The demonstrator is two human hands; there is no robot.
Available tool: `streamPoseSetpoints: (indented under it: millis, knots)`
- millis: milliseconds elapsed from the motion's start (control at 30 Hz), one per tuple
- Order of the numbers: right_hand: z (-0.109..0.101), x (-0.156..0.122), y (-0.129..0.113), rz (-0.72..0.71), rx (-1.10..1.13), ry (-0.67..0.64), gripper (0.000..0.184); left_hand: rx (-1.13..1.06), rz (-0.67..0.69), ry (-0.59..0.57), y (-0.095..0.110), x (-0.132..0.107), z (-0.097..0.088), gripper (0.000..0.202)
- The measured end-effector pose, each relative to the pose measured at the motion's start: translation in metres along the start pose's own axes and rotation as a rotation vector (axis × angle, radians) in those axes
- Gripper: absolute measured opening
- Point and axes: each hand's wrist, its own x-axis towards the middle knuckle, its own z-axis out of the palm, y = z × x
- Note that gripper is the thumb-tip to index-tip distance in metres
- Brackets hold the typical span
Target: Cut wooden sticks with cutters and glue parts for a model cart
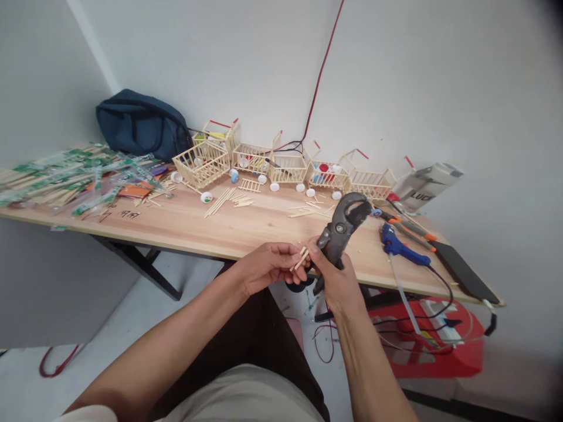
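Between the fingertips of my left hand are short pieces of wooden stick, pale and cut to small lengths. My right hand is closed around a dark grey pipe cutter, whose curved jaw points up and away from me. The right thumb and fingertips also touch the stick pieces, so both hands meet just over the table's front edge. Behind them on the wooden table lie loose cut sticks and a small ladder-like stick panel.
Several small stick-built carts with bottle-cap wheels line the wall. A blue bag and packaged sticks occupy the left. On the right are a blue glue gun, orange-handled pliers, a black flat object and a box.
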Motion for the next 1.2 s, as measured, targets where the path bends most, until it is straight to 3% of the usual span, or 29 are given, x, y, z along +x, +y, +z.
streamPoseSetpoints:
  millis: [233,467,633,733,1000,1200]
  knots:
    - [-0.002,-0.007,0.002,0.039,0.081,0.005,0.022,-0.101,0.024,0.010,-0.011,-0.005,0.010,0.034]
    - [-0.016,-0.007,-0.003,-0.031,-0.323,-0.037,0.023,0.393,0.139,0.065,-0.005,-0.012,0.009,0.027]
    - [-0.015,-0.007,-0.004,-0.032,-0.380,-0.073,0.025,0.511,0.157,0.168,-0.002,-0.016,0.012,0.017]
    - [-0.011,-0.008,-0.005,-0.048,-0.391,-0.064,0.024,0.482,0.177,0.209,-0.003,-0.018,0.014,0.015]
    - [-0.006,-0.016,-0.006,-0.078,-0.361,-0.015,0.020,0.238,0.118,0.182,-0.009,-0.015,0.013,0.010]
    - [-0.003,-0.022,-0.018,-0.131,-0.291,-0.048,0.018,0.107,-0.032,-0.013,-0.005,-0.016,0.008,0.016]
